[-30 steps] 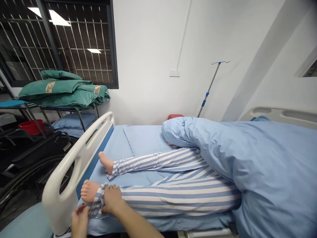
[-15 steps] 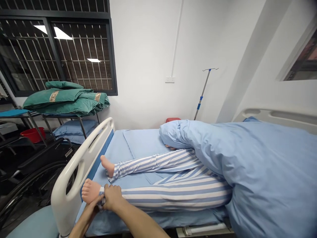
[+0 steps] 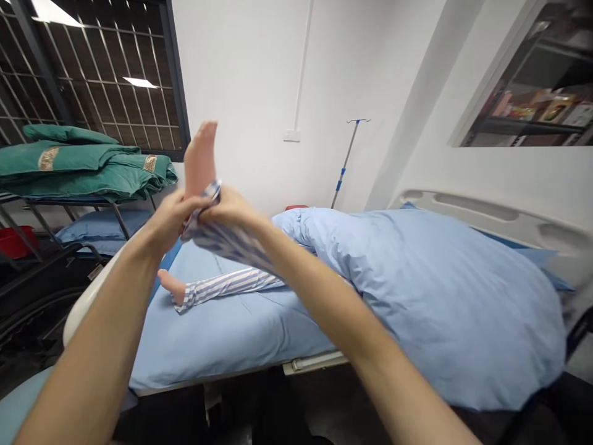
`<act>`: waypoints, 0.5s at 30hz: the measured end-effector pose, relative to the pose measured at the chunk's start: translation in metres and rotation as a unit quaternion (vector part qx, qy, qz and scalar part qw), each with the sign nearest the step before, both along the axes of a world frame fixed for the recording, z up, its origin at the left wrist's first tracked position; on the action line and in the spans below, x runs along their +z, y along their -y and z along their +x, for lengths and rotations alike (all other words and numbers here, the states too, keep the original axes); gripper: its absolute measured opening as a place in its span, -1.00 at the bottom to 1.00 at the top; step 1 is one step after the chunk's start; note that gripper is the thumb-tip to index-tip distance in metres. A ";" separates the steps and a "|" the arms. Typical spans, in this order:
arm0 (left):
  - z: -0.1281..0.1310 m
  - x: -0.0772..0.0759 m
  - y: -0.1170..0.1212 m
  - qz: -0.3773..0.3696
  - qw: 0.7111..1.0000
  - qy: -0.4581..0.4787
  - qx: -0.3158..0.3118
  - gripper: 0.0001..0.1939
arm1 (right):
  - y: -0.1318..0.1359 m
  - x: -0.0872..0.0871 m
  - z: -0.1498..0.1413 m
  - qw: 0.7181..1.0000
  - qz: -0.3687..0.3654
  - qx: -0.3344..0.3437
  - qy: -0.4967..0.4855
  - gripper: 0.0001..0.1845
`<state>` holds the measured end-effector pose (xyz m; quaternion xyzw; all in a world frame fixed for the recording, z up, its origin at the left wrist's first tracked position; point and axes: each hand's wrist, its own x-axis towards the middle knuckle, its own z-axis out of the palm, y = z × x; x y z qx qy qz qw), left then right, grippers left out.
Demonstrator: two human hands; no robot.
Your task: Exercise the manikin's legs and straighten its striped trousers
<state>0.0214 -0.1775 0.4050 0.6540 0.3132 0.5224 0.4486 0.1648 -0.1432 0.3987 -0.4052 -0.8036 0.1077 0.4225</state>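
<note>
A smooth, doll-like leg in blue-and-white striped trousers is raised above the bed, its bare foot (image 3: 201, 157) pointing up. My left hand (image 3: 169, 216) is closed around the ankle and heel side. On the other side of the ankle, my right hand (image 3: 227, 207) grips the leg at the striped trouser cuff (image 3: 214, 190). Some fingers of both hands are hidden behind the leg and cloth. The other leg (image 3: 231, 284) lies flat on the light blue sheet (image 3: 222, 346). A bunched blue quilt (image 3: 417, 290) covers the rest of the body.
The white footboard (image 3: 76, 318) stands to the left, with a wheelchair (image 3: 46, 290) beyond it. Green bundles (image 3: 92, 167) lie on a rack by the barred window. An IV pole (image 3: 345, 161) stands behind the bed, and the headboard (image 3: 463, 204) is at the right.
Both hands have lifted the nearer leg from the mattress to well above the bed, foot upward. The view has shifted to the right.
</note>
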 end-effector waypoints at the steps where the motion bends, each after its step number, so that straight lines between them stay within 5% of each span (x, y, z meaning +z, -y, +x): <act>1: 0.013 0.017 0.005 0.024 0.999 -0.022 -0.014 -0.64 | -0.002 0.013 0.019 1.000 0.017 -0.015 -0.016 -0.47; 5: 0.046 0.056 0.022 0.072 0.994 -0.076 -0.003 -0.57 | 0.002 0.044 0.068 0.994 0.064 -0.070 -0.058 -0.47; 8: 0.045 0.053 0.025 0.067 0.996 -0.061 0.016 -0.52 | 0.022 0.046 0.061 0.997 0.060 -0.030 -0.033 -0.49; 11: 0.022 0.020 0.019 0.042 0.998 -0.002 0.039 -0.50 | 0.038 0.025 0.025 0.999 0.028 0.030 -0.013 -0.52; 15: -0.031 -0.070 0.009 0.021 0.986 0.092 0.135 -0.51 | 0.033 -0.042 -0.045 0.999 -0.043 -0.007 0.027 -0.42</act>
